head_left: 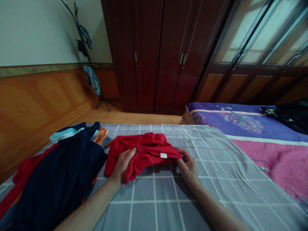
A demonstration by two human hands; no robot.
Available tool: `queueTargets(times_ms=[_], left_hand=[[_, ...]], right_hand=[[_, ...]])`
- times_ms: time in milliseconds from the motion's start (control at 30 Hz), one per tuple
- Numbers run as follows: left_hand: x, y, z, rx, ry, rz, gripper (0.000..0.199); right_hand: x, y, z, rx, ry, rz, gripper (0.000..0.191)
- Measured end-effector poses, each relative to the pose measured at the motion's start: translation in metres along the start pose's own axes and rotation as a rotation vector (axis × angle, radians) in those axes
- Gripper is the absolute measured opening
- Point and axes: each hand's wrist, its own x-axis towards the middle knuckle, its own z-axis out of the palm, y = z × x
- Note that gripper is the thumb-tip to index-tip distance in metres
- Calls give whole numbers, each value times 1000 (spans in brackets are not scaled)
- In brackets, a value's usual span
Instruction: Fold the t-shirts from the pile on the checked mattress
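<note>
A bunched red garment (146, 150) with a small white tag lies over the grey checked sheet (166, 205), part of it lifted between my hands. My left hand (123, 165) grips its left part, the thumb on top and the other fingers hidden under the cloth. At the garment's right end, my right hand (187, 165) pinches the edge between thumb and fingers, just right of the tag. A heap of clothes, with a dark blue garment (62, 173) on top, lies left of my left hand.
Beyond the bed's far edge stands a dark red wardrobe (146, 64). A coat stand (83, 38) with hanging items is at the back left. To the right is a purple and pink quilt (243, 123) with a black item (291, 115) on it.
</note>
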Motion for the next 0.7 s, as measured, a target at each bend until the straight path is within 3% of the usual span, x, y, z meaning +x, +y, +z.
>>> queueTargets(times_ms=[133,200,233,333,367,433,500,600,700], left_hand=[[15,3,-20,466,143,381,28],[21,-1,-30,658,115,515,22],[23,-4,-33,725,54,538,27],[23,-14,-36,881,-173,523,73],[21,-16,-34,929,-214,516,78],[19,-18,-31,994,-209,507,64],[17,-15,-29,942,-125,468,38],[18,-1,-29,548,-28,341,17],[18,15,-33,125,-58,211,26]], right_hand=[[-11,-6,5,-79,-95,-77,24],[-14,-7,8,-117,-141,-102,24],[-15,-7,9,-135,-156,-108,24],[-14,-6,9,-176,-183,-111,30],[-13,-6,8,-182,-196,-111,31],[-13,-7,8,-213,-224,-134,32],[-13,-8,9,-287,-252,-205,42],[-14,-7,12,-413,-282,-355,50],[-14,-3,13,-442,-285,-419,49]])
